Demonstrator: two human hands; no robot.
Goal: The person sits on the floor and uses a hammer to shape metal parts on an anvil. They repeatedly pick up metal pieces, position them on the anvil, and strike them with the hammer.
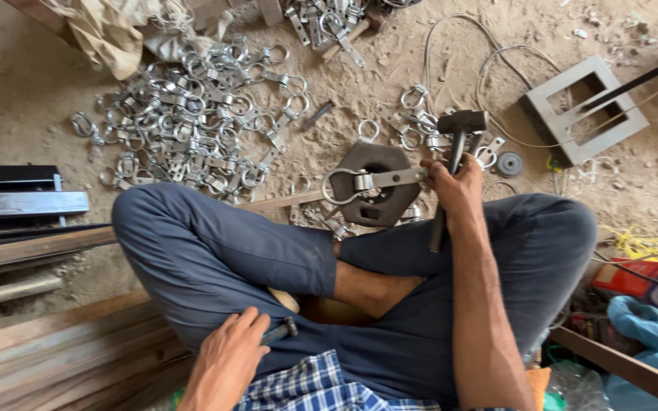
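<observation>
I sit cross-legged on a dirt floor. My right hand (455, 190) grips a black-handled hammer (457, 144) and also pinches the flat end of a silver metal clamp ring (367, 181). That clamp lies across a dark hexagonal steel block (378, 199) in front of my knees. My left hand (226, 356) rests on my left thigh, fingers closed around a small dark bolt-like piece (282, 330).
A large heap of silver clamp rings (192, 122) lies at the upper left, more (420, 122) near the hammer head. A grey square metal frame (584, 106) and white wire sit at the upper right. Steel bars (24, 202) and wooden planks (55, 342) line the left. Blue bag (649, 335) at right.
</observation>
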